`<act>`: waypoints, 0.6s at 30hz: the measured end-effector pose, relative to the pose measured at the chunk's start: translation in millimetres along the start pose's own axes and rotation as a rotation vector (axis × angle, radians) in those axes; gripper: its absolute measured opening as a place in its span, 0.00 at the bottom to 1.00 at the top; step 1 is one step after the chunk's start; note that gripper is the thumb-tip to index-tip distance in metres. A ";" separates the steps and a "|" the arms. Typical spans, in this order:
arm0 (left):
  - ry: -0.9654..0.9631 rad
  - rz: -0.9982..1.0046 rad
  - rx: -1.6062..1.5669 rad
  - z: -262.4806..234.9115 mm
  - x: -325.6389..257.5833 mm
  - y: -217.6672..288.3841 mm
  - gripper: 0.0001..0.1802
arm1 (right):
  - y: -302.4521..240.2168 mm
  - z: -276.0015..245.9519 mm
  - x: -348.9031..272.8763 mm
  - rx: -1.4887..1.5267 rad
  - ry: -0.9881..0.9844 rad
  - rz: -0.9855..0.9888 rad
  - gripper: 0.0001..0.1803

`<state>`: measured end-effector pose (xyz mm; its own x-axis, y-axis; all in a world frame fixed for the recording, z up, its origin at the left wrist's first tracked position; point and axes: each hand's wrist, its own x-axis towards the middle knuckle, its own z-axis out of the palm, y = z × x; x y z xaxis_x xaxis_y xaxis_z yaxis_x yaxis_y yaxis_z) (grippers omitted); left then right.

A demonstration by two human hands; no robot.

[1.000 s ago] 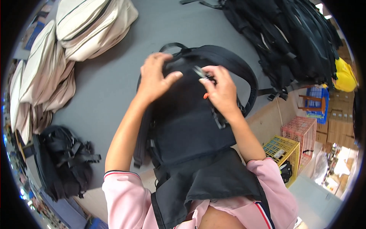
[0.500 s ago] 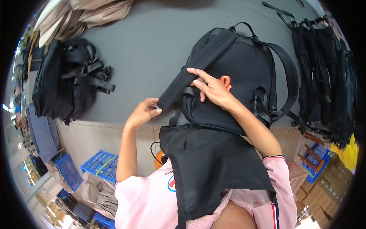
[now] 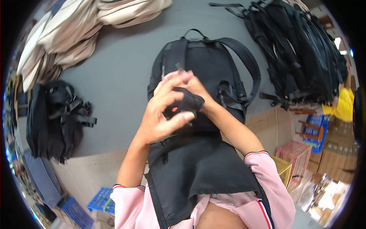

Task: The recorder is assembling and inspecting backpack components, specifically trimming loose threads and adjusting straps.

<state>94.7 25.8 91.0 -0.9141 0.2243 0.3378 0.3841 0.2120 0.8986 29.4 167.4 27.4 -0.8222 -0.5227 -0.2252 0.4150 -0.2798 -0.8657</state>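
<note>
Centrally in frame, the left hand (image 3: 155, 119) grips a black shoulder strap (image 3: 193, 100); how the right hand (image 3: 198, 89) holds, I cannot tell.

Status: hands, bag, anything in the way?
Left hand curled about black fabric, grip unclear. Right hand close by, partly hidden. Black backpack lying on grey table. Hands blocking part of it from view.

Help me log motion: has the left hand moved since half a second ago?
Yes, rightward: the left hand is farther from the small black bag on the left.
</note>
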 end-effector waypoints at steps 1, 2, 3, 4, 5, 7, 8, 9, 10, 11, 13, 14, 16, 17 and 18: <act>-0.060 -0.111 -0.150 5.7 3.1 -5.8 0.14 | 5.4 -8.5 -3.6 0.020 -0.090 0.045 0.15; -0.013 -0.233 -0.227 16.0 1.9 -2.8 0.13 | 10.9 -27.3 -8.1 -0.144 -0.091 0.160 0.14; -0.035 -0.231 -0.228 20.8 -1.0 -3.5 0.13 | 5.4 -31.3 -18.8 -0.134 -0.074 0.150 0.14; 0.009 -0.269 -0.217 24.7 -3.9 -3.7 0.13 | -5.8 -28.4 -35.0 -0.474 0.091 -0.016 0.14; 0.053 -0.307 -0.208 28.4 -4.5 -5.8 0.13 | -16.7 -27.1 -51.3 -0.812 0.263 -0.180 0.13; 0.035 -0.342 -0.250 32.9 -6.2 -9.4 0.15 | -31.3 -26.4 -82.2 -0.674 0.409 -0.216 0.14; 0.042 -0.343 -0.300 35.2 -6.3 -11.2 0.15 | -34.9 -25.8 -90.9 -0.796 0.404 -0.340 0.15; 0.043 -0.338 -0.352 37.2 -3.3 -12.4 0.15 | -35.5 -23.5 -94.2 -0.789 0.420 -0.344 0.15; 0.015 -0.353 -0.362 37.8 -2.4 -11.9 0.16 | -35.3 -20.6 -96.6 -0.866 0.440 -0.406 0.16; 0.002 -0.351 -0.359 37.5 -1.4 -10.7 0.16 | -34.1 -17.2 -99.0 -0.945 0.457 -0.468 0.18; 0.021 -0.321 -0.414 38.5 0.3 -9.4 0.16 | -31.9 -13.7 -106.0 -0.860 0.476 -0.378 0.18; 0.017 -0.319 -0.415 38.2 0.8 -9.3 0.16 | -34.8 -13.0 -109.5 -0.943 0.486 -0.449 0.18; 0.007 -0.357 -0.475 36.3 -0.4 -9.2 0.17 | -34.0 -11.4 -113.4 -1.030 0.502 -0.534 0.17; 0.005 -0.358 -0.476 35.8 -0.4 -9.9 0.17 | -33.1 -11.7 -112.2 -1.029 0.504 -0.533 0.17; 0.015 -0.355 -0.481 35.5 -1.1 -9.9 0.17 | -32.4 -11.7 -111.2 -1.080 0.502 -0.583 0.17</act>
<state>96.6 57.2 71.8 -0.9789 0.2042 -0.0058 -0.0442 -0.1838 0.9820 102.8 244.0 75.2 -0.9239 -0.1271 0.3608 -0.3698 0.5386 -0.7571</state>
